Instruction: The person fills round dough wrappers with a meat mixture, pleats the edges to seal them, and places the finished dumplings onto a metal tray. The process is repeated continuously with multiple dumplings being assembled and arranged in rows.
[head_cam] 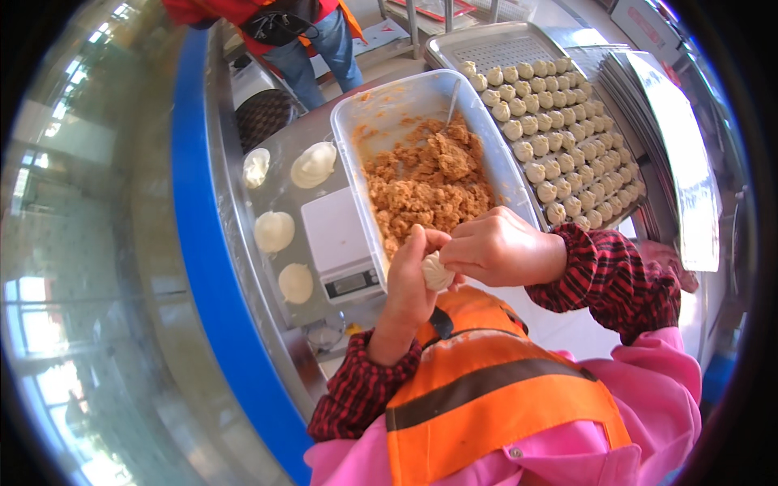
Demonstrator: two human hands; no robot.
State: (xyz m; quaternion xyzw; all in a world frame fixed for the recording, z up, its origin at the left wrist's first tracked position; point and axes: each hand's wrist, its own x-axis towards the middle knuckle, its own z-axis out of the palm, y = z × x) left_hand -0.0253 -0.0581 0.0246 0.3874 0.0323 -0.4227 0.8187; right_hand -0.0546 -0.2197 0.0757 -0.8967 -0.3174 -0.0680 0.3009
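A small pleated dough bun (pixel 437 272) rests in the fingers and palm of my left hand (pixel 410 276). My right hand (pixel 501 249) comes in from the right, its fingertips pinching the bun's pleated edge. Both hands are over the near end of a plastic tub (pixel 508 159) of orange-brown minced filling (pixel 431 176), in which a metal utensil (pixel 453 100) stands. To the left lie several flat dough wrappers (pixel 296 283), some of them stacked, and a white digital scale (pixel 337 234). Rows of pleated buns (pixel 556 141) sit on a perforated metal tray (pixel 504 48) at the right.
Stacked metal trays (pixel 674 152) stand right of the buns. A blue edge strip (pixel 209 212) runs along the metal counter's left side. A co-worker in jeans (pixel 316 58) stands beyond the counter, near a dark round woven-looking object (pixel 265 117). A metal rack (pixel 413 27) is at the top.
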